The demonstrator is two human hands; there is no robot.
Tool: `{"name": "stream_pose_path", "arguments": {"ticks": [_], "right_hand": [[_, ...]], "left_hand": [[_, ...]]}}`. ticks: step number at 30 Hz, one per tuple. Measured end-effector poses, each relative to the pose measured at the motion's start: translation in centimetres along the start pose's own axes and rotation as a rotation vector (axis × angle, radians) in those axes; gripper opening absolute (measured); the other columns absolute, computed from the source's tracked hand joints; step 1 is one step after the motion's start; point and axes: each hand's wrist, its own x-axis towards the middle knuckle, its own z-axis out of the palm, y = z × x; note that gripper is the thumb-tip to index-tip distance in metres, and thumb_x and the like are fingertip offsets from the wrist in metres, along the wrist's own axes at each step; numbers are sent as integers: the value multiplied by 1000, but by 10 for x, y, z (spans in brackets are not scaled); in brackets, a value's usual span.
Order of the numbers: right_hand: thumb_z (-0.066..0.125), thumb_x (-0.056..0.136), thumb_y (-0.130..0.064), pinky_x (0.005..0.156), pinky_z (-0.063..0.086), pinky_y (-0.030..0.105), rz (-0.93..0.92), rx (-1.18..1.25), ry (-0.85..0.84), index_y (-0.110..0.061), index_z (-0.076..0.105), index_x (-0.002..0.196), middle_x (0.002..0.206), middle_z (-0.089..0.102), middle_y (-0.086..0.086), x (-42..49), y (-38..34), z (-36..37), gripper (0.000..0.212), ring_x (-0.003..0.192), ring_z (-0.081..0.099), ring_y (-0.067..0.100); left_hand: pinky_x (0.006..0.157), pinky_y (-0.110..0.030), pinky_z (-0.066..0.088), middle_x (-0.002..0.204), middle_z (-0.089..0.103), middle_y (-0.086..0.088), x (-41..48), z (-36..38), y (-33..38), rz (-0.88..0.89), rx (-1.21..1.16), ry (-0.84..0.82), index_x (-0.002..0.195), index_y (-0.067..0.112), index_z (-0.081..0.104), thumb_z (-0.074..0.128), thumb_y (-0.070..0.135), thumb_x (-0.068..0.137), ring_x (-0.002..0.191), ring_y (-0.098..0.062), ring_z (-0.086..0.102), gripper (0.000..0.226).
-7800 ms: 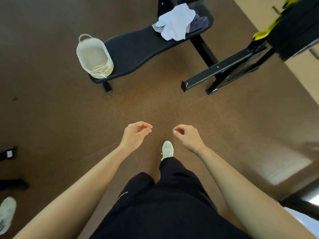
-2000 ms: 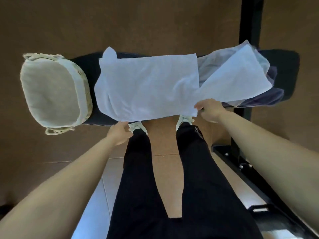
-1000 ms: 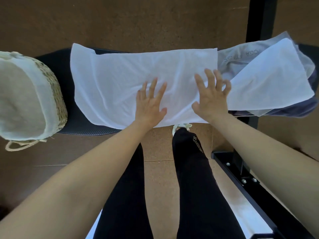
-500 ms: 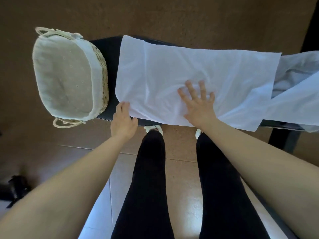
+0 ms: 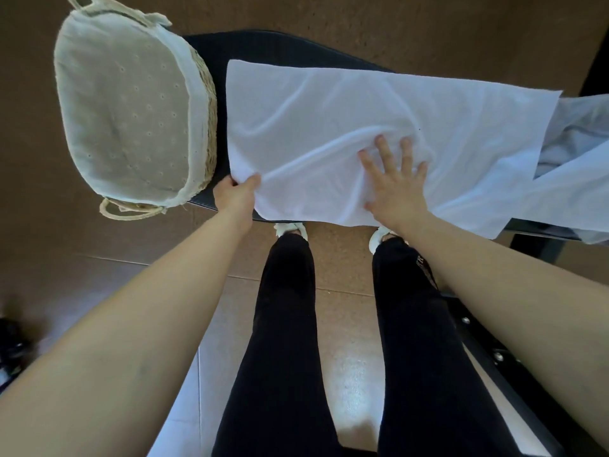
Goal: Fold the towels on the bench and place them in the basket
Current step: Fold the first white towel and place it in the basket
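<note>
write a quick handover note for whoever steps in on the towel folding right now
Left hand: pinches the near left corner of the white towel.
Right hand: flat, fingers spread, pressing the towel's near middle.
Where things are: the towel lies spread along the black bench, wrinkled between the hands. The basket sits at the bench's left end and shows only its liner. The heap of other towels is at the right end.
Done: one towel laid out, with no fold made yet.
Left: fold it, put it in the basket, then do the same with the heap.
</note>
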Motion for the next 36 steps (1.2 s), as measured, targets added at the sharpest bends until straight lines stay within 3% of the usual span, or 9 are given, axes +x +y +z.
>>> {"name": "stream_pose_path", "arguments": {"ticks": [6,11,14,17,19,22,26,32,36], "right_hand": [[82,78,-39,111,20,78,-3,-1,-3,-34,6,161,172,-10,1,0,1,2,113,154,-7,46],[85,73,-41,112,18,78,-36,25,-14,-34,2,162,171,-13,0,-3,5,1,122,154,-10,45],[86,73,-43,112,19,77,-54,32,-3,-34,1,162,171,-14,0,-4,7,1,123,155,-10,45],[85,76,-40,114,18,74,-126,56,20,-33,2,163,172,-10,0,-7,14,2,120,156,-6,41],[87,74,-32,116,27,67,-169,181,106,-30,12,162,172,4,4,-15,26,3,116,155,11,41],[87,73,-24,100,48,54,-12,418,348,-17,40,152,157,37,13,-31,52,8,93,132,41,42],[78,79,-16,89,50,54,266,467,440,-10,65,126,125,57,17,-62,99,19,48,114,51,42],[67,91,-15,109,37,51,163,370,29,-16,54,140,157,40,6,-106,156,42,50,144,33,34],[62,92,-7,104,42,38,280,615,194,-10,63,128,140,51,10,-116,169,37,35,132,42,30]], "left_hand": [[73,-24,54,91,73,10,3,-15,-4,153,47,-79,94,22,69,78,25,88,80,-8,69,11],[88,-41,53,116,69,0,15,-47,-13,299,705,-212,121,16,63,73,59,83,105,-24,64,57],[75,-38,42,94,60,0,7,-52,-9,271,872,-24,100,20,58,65,54,94,94,-32,60,35],[80,-39,38,99,54,1,-16,-45,-5,168,872,257,109,21,58,61,37,98,104,-35,62,19],[77,-38,37,97,55,2,-36,-29,-10,215,835,279,105,21,55,59,28,97,101,-32,61,11],[76,-39,43,99,58,2,-63,14,-19,640,843,15,101,22,57,65,23,93,99,-24,56,12],[90,-45,50,130,56,-5,-94,82,-27,1058,1012,-426,129,21,62,74,23,87,121,-32,46,44],[105,-51,36,161,25,3,-117,126,-45,999,1400,-561,152,37,37,68,36,90,143,-34,21,69],[102,-49,36,150,34,2,-125,126,-49,938,1429,-548,147,36,44,67,30,90,136,-34,29,62]]}}
